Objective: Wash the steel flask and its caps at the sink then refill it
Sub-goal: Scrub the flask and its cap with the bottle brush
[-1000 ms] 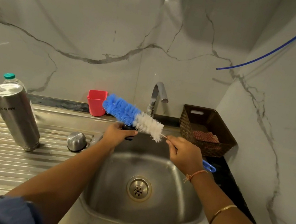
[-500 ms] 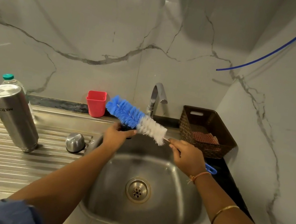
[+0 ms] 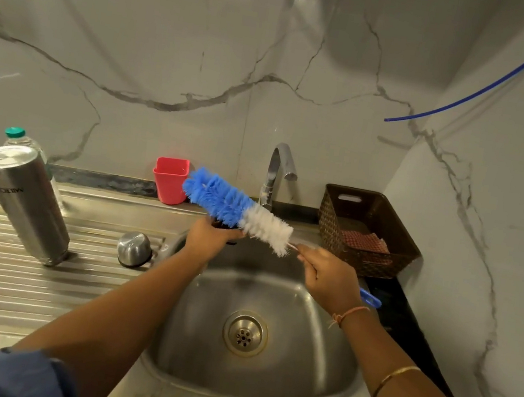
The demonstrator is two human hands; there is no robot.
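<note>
The steel flask (image 3: 25, 200) stands upside down on the ribbed drainboard at the left. A domed steel cap (image 3: 134, 249) lies on the drainboard beside the basin. My left hand (image 3: 210, 236) holds a small dark cap (image 3: 220, 225) over the back of the sink basin (image 3: 254, 333); the cap is mostly hidden by fingers and bristles. My right hand (image 3: 327, 274) grips the blue handle of a bottle brush (image 3: 235, 209), whose blue and white bristles lie against the dark cap.
The tap (image 3: 278, 170) rises behind the basin. A red plastic cup (image 3: 170, 184) stands at the back wall. A brown basket (image 3: 368, 231) with a checked cloth sits right of the sink. A green-capped clear bottle (image 3: 19, 138) stands behind the flask.
The brush head has shifted slightly across the dark cap in my left hand. Both hands stay over the back of the basin.
</note>
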